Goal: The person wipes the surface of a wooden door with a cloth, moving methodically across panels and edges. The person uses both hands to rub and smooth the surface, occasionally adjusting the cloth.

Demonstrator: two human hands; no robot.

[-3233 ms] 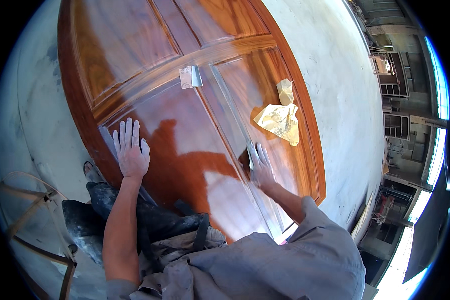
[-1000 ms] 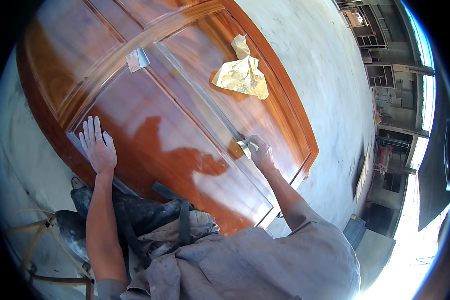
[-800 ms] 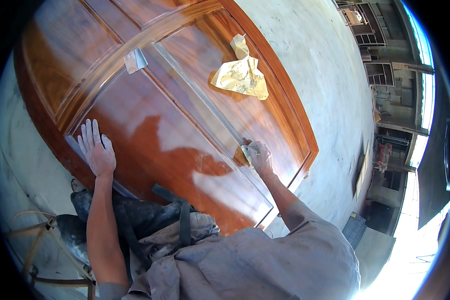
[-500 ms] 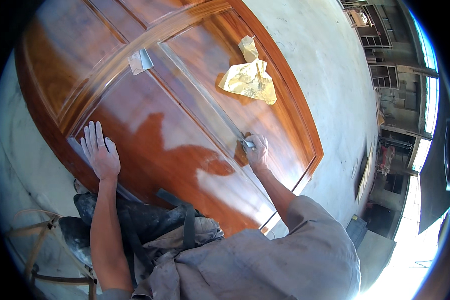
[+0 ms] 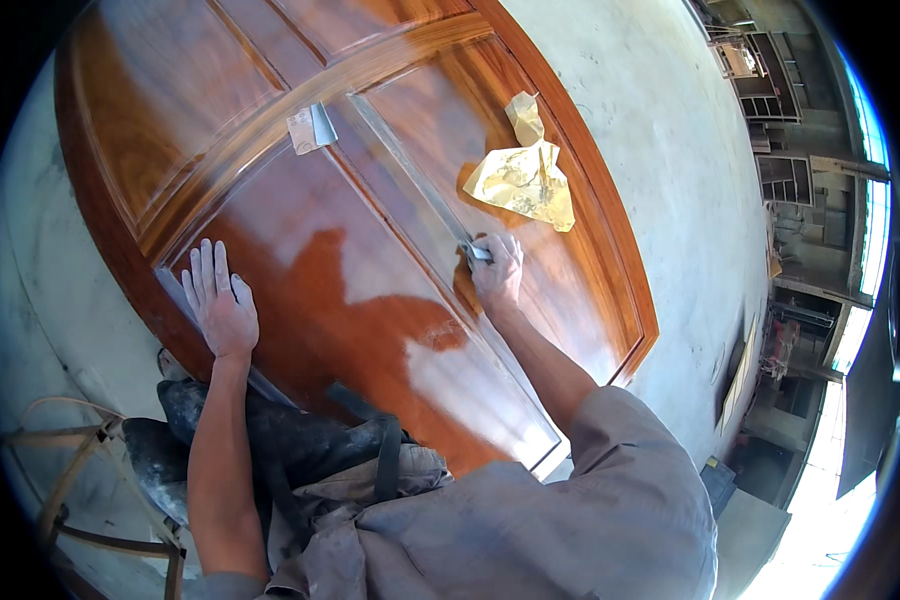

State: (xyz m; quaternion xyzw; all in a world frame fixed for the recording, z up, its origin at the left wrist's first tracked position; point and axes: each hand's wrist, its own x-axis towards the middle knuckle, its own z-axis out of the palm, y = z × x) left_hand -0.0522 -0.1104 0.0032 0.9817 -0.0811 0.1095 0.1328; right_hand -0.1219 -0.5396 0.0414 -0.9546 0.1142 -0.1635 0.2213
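Note:
My left hand (image 5: 224, 312) lies flat with its fingers stretched out on the left part of a reddish-brown panelled wooden door (image 5: 390, 318). White dust coats its fingers. My right hand (image 5: 502, 274) pinches a small folded piece of sandpaper (image 5: 479, 253) and presses it against the narrow raised moulding (image 5: 402, 160) between two panels. Crumpled yellow sandpaper (image 5: 522, 184) rests on the right panel, beyond my right hand. A smaller folded grey-white piece of sandpaper (image 5: 304, 131) sits on the cross rail. Pale dust covers much of the wood.
Around the door is a pale grey floor (image 5: 670, 200). A wooden frame stand (image 5: 88, 440) is at the lower left, beside my dark-clad knees. Shelving (image 5: 782, 180) and a leaning board (image 5: 738, 375) stand along the right side.
My right hand has slid the sandpaper farther up and left along the moulding. My left hand stays flat in nearly the same spot. The whole view has shifted slightly.

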